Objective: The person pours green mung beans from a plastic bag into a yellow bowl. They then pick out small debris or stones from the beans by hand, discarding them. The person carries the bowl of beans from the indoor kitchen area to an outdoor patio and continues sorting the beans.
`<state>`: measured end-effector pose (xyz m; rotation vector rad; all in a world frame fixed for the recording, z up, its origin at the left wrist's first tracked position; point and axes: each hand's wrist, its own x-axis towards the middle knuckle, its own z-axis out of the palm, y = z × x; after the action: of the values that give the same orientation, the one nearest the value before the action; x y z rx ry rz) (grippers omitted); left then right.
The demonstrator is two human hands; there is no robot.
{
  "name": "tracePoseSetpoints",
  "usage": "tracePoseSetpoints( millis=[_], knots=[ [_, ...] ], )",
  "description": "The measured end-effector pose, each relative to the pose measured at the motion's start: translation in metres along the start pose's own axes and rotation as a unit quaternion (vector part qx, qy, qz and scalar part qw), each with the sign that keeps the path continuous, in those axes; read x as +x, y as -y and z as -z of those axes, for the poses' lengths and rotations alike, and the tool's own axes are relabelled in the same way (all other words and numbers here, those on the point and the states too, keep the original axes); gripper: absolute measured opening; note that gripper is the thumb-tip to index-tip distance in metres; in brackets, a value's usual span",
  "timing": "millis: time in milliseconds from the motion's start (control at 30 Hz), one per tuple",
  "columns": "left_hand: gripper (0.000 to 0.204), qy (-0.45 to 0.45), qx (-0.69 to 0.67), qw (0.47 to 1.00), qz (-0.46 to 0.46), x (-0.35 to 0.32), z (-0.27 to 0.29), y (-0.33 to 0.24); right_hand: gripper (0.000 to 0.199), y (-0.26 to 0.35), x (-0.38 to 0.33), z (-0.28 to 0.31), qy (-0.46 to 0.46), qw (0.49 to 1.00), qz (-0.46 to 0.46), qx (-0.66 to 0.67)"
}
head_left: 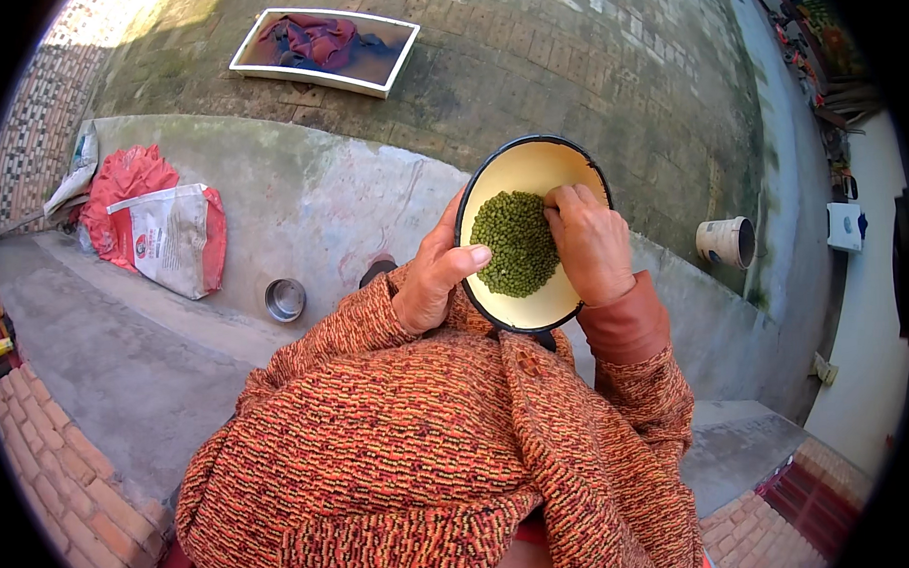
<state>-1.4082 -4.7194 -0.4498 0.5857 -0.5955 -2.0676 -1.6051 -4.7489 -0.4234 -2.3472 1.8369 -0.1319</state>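
A cream enamel bowl (535, 161) with a dark chipped rim is held in front of me, tilted so its inside shows. In it lies a heap of small green mung beans (513, 244). My left hand (439, 272) grips the bowl's left side, thumb over the rim and the other fingers hidden beneath. My right hand (590, 244) reaches over the bowl's right side into the beans. Its fingers are bent and pinched together at the heap's edge; whatever is between the fingertips is too small to make out.
On the concrete step to the left are a red and white woven sack (173, 239) and a small metal bowl (285, 299). A white tub (397, 79) with cloth in murky water stands on the brick yard ahead. At right, a whitish bucket (725, 242) lies tipped.
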Motion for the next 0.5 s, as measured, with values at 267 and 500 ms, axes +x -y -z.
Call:
tracePoseSetpoints(
  millis=[267, 500],
  knots=[
    [0.078, -0.001, -0.009, 1.000, 0.009, 0.000, -0.002, -0.003, 0.006, 0.000, -0.003, 0.005, -0.097, 0.974, -0.006, 0.203],
    [0.073, -0.004, -0.020, 1.000, 0.013, 0.000, 0.003, 0.000, 0.009, -0.005, -0.009, 0.030, -0.029, 0.777, -0.186, 0.600]
  ],
)
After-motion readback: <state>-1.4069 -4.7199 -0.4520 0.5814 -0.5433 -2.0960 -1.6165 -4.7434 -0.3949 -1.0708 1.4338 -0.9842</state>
